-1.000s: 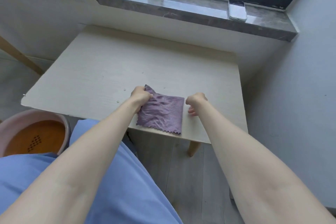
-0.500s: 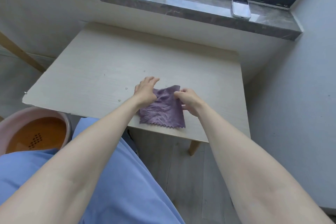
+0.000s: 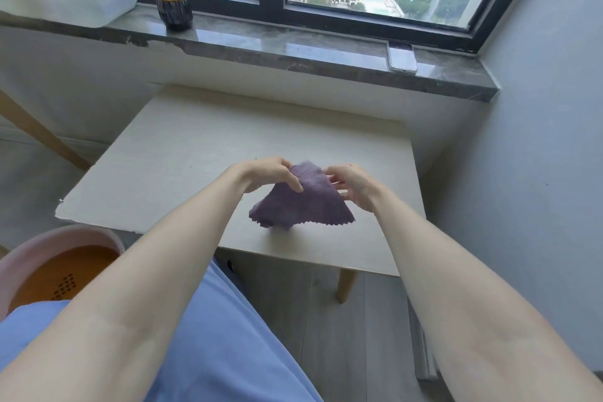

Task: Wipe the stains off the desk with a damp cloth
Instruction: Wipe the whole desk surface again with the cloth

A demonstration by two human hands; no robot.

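Note:
A purple cloth (image 3: 301, 202) with a zigzag edge hangs above the pale wooden desk (image 3: 182, 160), lifted off its top. My left hand (image 3: 272, 173) pinches the cloth's upper left part, thumb in front. My right hand (image 3: 354, 184) grips the upper right part, fingers curled into the fabric. The cloth's lower edge fans out just above the desk near its front edge. No clear stains show on the desk top at this size.
A pink basin (image 3: 55, 266) with an orange inside stands on the floor at the lower left. On the stone windowsill (image 3: 293, 49) lie a phone (image 3: 402, 57) and a dark brush (image 3: 173, 6). A grey wall (image 3: 538, 140) closes the right side.
The cloth lay flat on the desk a second ago. Both hands came together at its far edge and lifted it off the desk. The camera has tilted up toward the window.

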